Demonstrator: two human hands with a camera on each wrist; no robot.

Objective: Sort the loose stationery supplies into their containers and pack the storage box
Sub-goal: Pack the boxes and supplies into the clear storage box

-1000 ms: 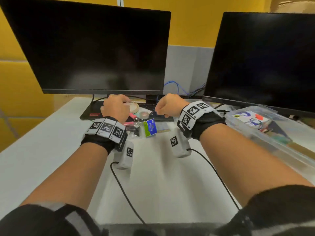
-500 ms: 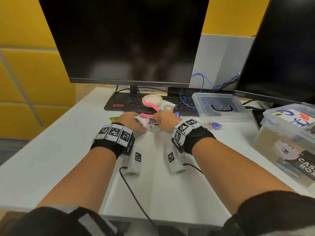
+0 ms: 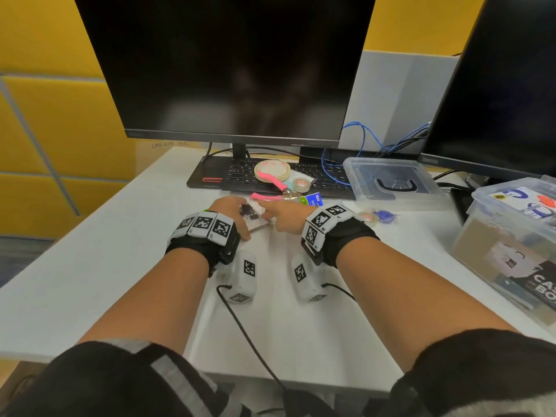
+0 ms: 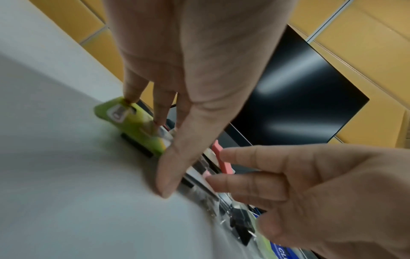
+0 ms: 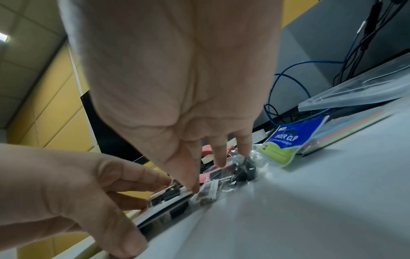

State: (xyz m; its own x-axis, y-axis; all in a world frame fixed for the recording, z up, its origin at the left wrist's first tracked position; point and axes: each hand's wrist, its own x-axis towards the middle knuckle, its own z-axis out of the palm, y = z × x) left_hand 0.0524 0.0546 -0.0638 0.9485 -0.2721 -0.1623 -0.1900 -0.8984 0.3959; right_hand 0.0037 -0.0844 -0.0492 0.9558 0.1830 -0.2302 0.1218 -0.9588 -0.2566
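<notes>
Head view: both hands meet over loose stationery on the white bench (image 3: 90, 266), in front of the keyboard (image 3: 240, 176). Left hand (image 3: 228, 213) has straight, spread fingers (image 4: 135, 87) pressing a green packet (image 4: 133, 126). Right hand (image 3: 285, 218) has extended fingers (image 5: 221, 154) touching a clear bag of black binder clips (image 5: 239, 170). Beside lie a "Binder Clip" packet (image 5: 286, 143), pink-handled scissors (image 3: 270, 182) and a clear storage box (image 3: 511, 254).

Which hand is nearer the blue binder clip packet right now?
Right. The right hand sits just beside the binder clip packet, on its near-left side; the left hand lies farther left, beyond the right hand.
</notes>
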